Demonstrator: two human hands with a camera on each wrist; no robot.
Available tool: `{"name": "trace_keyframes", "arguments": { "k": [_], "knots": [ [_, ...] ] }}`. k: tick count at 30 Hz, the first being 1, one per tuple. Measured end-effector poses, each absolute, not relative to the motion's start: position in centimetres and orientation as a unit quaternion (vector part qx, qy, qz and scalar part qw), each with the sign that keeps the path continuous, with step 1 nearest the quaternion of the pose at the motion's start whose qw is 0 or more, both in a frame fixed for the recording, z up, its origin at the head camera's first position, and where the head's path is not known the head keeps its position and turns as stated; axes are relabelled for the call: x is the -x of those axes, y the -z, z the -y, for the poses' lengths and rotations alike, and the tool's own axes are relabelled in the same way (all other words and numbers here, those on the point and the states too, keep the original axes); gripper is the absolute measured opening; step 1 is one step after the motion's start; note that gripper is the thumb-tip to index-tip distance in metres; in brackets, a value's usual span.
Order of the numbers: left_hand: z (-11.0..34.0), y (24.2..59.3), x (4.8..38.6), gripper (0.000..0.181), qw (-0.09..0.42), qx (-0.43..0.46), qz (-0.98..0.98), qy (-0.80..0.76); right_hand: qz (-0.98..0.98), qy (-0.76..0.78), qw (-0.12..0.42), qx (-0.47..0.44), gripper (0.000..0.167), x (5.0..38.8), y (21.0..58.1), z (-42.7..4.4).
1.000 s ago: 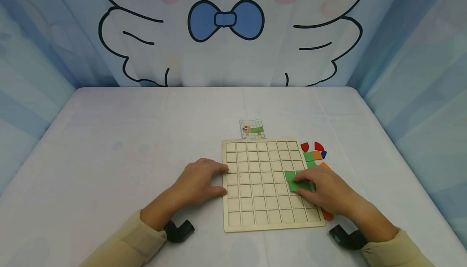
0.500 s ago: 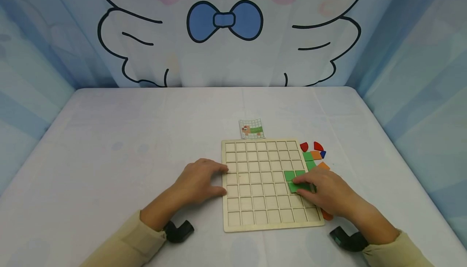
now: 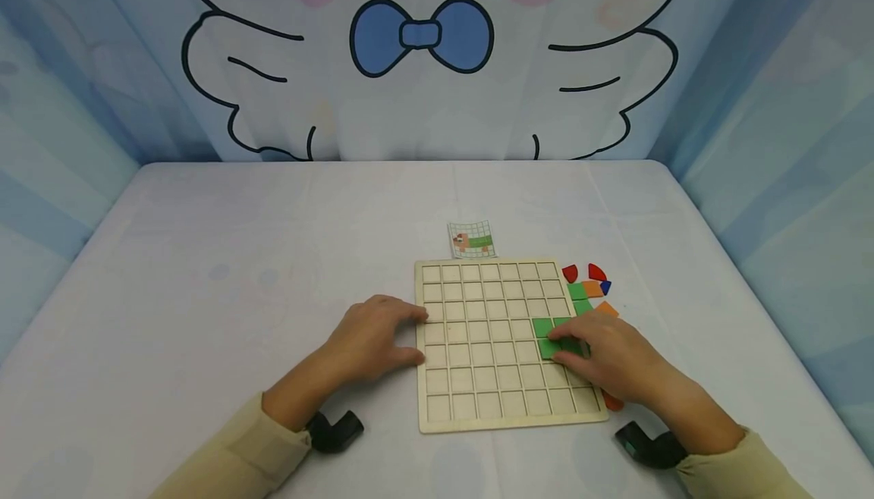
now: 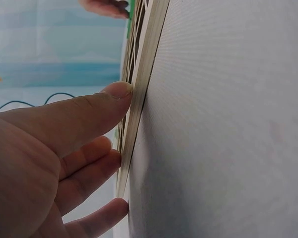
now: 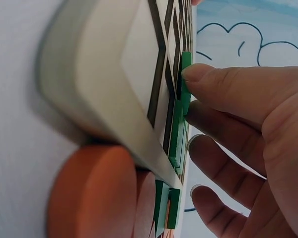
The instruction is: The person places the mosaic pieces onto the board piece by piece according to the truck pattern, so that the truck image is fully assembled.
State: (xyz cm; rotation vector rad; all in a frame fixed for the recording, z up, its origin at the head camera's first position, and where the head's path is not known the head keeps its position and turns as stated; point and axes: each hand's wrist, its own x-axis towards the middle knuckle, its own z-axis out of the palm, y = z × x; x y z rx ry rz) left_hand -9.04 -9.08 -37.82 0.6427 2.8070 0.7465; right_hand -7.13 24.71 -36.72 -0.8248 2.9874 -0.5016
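A light wooden grid board [image 3: 474, 362] lies flat in the head view. My left hand [image 3: 372, 338] touches its left edge with spread thumb and fingertips; in the left wrist view the thumb [image 4: 84, 116] rests against the rim. Over the board's right side, my right hand [image 3: 617, 355] pinches a green square tile [image 5: 186, 74] between thumb and index finger. That tile looks slightly raised and tilted in the right wrist view. Green square tiles [image 3: 542, 327] lie in the grid beside the fingers, partly hidden by the hand.
Behind the board lies a small picture card [image 3: 472, 240] with a gridded animal figure. Along the right edge are loose pieces: red pieces [image 3: 597, 272], an orange square [image 3: 592, 289], a blue piece [image 3: 605, 287], green squares [image 3: 577, 292] and an orange rounded piece [image 3: 612, 402].
Under my right hand the green tile has shifted slightly and now lines up better with the row above. The left hand stays on the board's edge.
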Motion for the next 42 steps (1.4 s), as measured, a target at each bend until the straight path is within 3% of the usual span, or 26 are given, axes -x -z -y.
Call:
{"name": "trace_keyframes", "arguments": {
  "k": [16, 27, 42],
  "knots": [
    [9.0, 37.7, 9.0, 0.051, 0.091, -0.212, -0.942, -0.245, -0.953, 0.182, 0.023, 0.24, 0.025, 7.3, 36.4, -25.2],
    [9.1, 37.8, 9.1, 0.051, 0.093, -0.208, -0.941, -0.249, -0.953, 0.214, 0.009, 0.213, 0.044, 8.9, 35.6, -27.0],
    [9.1, 37.9, 9.1, 0.051, 0.093, -0.206, -0.941, -0.253, -0.97, 0.181, 0.029, 0.16, 0.037, 10.4, 36.4, -28.9]
  ]
}}
